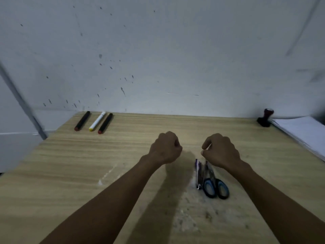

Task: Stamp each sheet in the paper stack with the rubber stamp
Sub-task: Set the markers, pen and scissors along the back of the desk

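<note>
While both arms reach over the wooden desk (52, 155), the left hand (166, 147) is curled into a fist, its grip closed on nothing. The right hand (220, 150) is curled too, and nothing shows in its grip. Both hover mid-desk, well apart from the rubber stamp (265, 118), which stands at the far right edge, touching the paper stack (302, 131). Scissors (213, 182) lie just below the right hand; three markers (95, 121) lie far left.
</note>
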{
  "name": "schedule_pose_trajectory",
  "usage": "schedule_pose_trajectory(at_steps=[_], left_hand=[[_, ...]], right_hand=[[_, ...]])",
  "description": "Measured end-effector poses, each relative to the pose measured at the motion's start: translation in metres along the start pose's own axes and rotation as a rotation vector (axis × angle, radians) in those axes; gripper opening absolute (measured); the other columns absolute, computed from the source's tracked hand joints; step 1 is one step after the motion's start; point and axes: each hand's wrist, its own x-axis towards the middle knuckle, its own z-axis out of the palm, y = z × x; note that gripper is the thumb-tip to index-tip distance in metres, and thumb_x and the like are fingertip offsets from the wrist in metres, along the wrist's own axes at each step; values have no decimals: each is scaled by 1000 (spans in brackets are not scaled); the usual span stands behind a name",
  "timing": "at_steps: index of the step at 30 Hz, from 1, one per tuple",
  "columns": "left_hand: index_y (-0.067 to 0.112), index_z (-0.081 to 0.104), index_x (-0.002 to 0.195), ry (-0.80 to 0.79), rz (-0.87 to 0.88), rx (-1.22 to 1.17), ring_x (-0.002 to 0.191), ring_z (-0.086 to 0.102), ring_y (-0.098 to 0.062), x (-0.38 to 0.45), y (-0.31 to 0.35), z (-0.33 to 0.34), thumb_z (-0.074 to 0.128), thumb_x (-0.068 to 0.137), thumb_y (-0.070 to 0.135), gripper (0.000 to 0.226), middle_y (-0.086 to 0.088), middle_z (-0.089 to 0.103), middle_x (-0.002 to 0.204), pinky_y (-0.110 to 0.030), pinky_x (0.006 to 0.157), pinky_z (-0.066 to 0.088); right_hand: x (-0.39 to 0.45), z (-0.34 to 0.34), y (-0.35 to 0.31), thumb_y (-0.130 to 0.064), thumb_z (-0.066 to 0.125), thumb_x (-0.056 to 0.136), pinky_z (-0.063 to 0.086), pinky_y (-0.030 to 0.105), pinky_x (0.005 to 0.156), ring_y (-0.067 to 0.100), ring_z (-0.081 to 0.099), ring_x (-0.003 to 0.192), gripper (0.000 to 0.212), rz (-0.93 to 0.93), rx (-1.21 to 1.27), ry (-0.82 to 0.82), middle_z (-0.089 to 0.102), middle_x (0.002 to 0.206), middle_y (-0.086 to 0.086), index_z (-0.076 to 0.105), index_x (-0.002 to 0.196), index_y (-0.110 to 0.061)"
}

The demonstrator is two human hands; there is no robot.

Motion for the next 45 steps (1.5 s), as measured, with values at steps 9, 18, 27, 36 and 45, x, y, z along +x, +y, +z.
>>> schedule_pose_trajectory(at_steps=[9, 18, 27, 36, 45], left_hand=[[5, 53, 102, -181, -157, 180, 96, 61, -33, -37, 62, 43, 68, 79, 54, 56, -17, 58, 106, -40, 74, 52], [13, 37, 65, -54, -330, -238, 54, 41, -16, -36, 63, 40, 69, 74, 18, 34, -4, 41, 64, -25, 47, 29], [1, 59, 67, -21, -272, -511, 51, 50, -23, -46, 24, 2, 68, 80, 22, 27, -14, 52, 60, -26, 48, 38], [3, 55, 72, 118, -326, -564, 50, 45, -20, -44, -42, -30, 64, 88, 20, 25, -11, 44, 61, -26, 50, 34], [10, 45, 61, 226, -412, -146, 62, 47, -21, 5, -122, -73, 72, 76, 29, 36, -3, 44, 60, -27, 49, 27]], right_hand=[[-42, -6, 43, -30, 79, 69, 58, 39, 75, 19, 63, 79, 22, 126, 47, -111, 64, 89, 0, 67, 84, -19], [-72, 12, 30, -60, 62, 82, 45, 29, 66, 25, 62, 88, 45, 107, -147, 59, 60, 96, 2, 55, 95, -17], [-79, 24, 9, -41, 58, 85, 42, 30, 65, 25, 57, 82, 33, 121, -35, 113, 45, 74, -4, 38, 71, -20], [-72, 43, -26, -36, 53, 90, 39, 29, 59, 22, 51, 71, 23, -30, -13, 43, 50, 81, 2, 48, 88, -13], [-13, 79, -104, -23, 53, 85, 43, 28, 55, 21, 58, 69, 13, -105, 258, -69, 59, 80, 3, 55, 88, -11]])
